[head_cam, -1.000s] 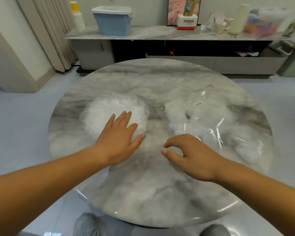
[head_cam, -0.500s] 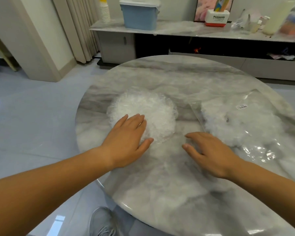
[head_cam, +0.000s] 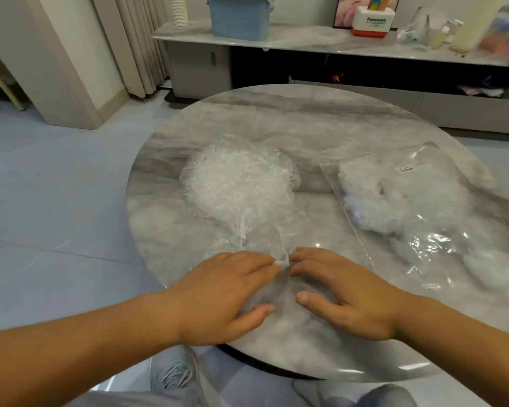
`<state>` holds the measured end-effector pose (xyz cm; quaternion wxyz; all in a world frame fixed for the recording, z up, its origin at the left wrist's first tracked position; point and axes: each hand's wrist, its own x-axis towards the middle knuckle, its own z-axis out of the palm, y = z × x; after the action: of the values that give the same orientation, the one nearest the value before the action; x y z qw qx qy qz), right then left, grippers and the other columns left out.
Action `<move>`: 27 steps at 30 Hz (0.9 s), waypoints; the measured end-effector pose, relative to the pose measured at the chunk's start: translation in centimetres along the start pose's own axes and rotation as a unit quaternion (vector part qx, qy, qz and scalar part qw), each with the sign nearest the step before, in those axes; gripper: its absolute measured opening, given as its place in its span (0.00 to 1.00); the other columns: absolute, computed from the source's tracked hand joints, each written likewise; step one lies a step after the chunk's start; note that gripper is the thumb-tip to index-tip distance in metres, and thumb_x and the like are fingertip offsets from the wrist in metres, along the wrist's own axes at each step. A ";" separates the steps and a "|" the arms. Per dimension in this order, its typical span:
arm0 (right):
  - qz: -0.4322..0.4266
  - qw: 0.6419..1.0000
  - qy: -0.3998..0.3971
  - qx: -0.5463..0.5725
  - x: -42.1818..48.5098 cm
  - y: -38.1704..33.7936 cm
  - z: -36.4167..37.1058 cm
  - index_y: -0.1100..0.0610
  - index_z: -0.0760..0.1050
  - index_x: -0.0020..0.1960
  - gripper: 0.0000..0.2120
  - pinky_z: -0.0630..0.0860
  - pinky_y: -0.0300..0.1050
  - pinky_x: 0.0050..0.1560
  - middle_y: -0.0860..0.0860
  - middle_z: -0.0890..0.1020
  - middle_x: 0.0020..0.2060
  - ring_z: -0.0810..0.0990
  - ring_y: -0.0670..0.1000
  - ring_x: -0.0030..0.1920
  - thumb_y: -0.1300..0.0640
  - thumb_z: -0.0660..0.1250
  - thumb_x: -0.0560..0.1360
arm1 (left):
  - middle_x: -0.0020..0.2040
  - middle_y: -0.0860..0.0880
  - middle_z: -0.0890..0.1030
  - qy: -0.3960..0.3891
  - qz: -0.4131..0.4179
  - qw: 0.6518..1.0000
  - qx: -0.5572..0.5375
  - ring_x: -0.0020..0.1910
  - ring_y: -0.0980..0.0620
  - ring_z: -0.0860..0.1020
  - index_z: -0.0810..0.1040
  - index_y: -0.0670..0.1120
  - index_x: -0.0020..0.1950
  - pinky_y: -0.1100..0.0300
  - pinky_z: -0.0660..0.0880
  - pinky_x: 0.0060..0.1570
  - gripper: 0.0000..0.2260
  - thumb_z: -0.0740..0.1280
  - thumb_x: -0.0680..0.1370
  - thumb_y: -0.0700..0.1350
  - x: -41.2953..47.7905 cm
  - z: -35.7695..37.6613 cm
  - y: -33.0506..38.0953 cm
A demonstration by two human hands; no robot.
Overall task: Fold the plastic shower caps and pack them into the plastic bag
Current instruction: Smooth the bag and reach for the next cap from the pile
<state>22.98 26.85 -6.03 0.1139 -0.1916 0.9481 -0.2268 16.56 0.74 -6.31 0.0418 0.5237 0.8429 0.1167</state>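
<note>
A fluffy white pile of clear plastic shower caps [head_cam: 238, 180] lies at the middle left of the round marble table [head_cam: 306, 124]. One thin clear shower cap [head_cam: 247, 242] is stretched from the pile toward the near edge. My left hand [head_cam: 227, 295] and my right hand [head_cam: 344, 292] both pinch its white elastic rim, fingertips almost touching. A clear plastic bag [head_cam: 423, 210] with a small label lies to the right, holding several caps.
Beyond the table runs a low marble-topped cabinet [head_cam: 306, 39] with a blue bin [head_cam: 240, 16], a Panasonic box [head_cam: 372, 22] and bottles. Curtains [head_cam: 135, 42] hang at the left. My shoes [head_cam: 174, 374] show under the near table edge.
Both hands have come back toward the near edge and met. The left hand left the pile's top, and one cap has been drawn out of the pile between the fingers.
</note>
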 end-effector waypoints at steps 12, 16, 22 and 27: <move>0.107 0.977 0.137 0.120 2.5 0.0 1.3 0.44 0.78 0.59 0.23 0.59 0.47 0.76 0.45 0.68 0.72 0.58 0.45 0.77 0.32 0.56 0.75 | 0.77 0.52 0.66 -0.061 -0.167 0.984 -0.030 0.72 0.53 0.66 0.51 0.50 0.82 0.58 0.66 0.70 0.35 0.59 0.81 0.64 0.4 0.1 -1.7; 0.178 0.901 0.144 0.369 5.0 -0.3 -0.3 0.50 0.84 0.51 0.14 0.69 0.46 0.68 0.46 0.83 0.58 0.75 0.47 0.67 0.42 0.65 0.79 | 0.76 0.53 0.67 -0.061 -0.171 0.979 -0.096 0.72 0.55 0.66 0.54 0.52 0.81 0.59 0.65 0.71 0.34 0.60 0.80 0.65 0.1 0.0 -2.2; 0.219 0.828 0.177 0.485 4.2 -1.2 -2.8 0.60 0.82 0.44 0.14 0.77 0.45 0.44 0.54 0.83 0.37 0.83 0.48 0.36 0.50 0.67 0.80 | 0.82 0.56 0.53 -0.105 -0.138 0.981 -0.088 0.80 0.58 0.51 0.47 0.54 0.83 0.62 0.50 0.77 0.39 0.57 0.78 0.70 0.0 0.2 -1.9; 0.306 0.837 0.122 0.438 1.2 -1.3 -4.4 0.63 0.79 0.52 0.15 0.83 0.51 0.35 0.56 0.81 0.42 0.83 0.56 0.30 0.50 0.66 0.82 | 0.82 0.57 0.50 -0.116 -0.082 0.987 -0.072 0.80 0.58 0.46 0.50 0.58 0.82 0.66 0.41 0.74 0.39 0.60 0.76 0.71 1.4 0.2 -1.1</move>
<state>20.98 26.92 -1.75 0.1333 0.2073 0.7664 -0.5932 15.03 1.60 -6.69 0.1865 0.4581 0.8619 0.1120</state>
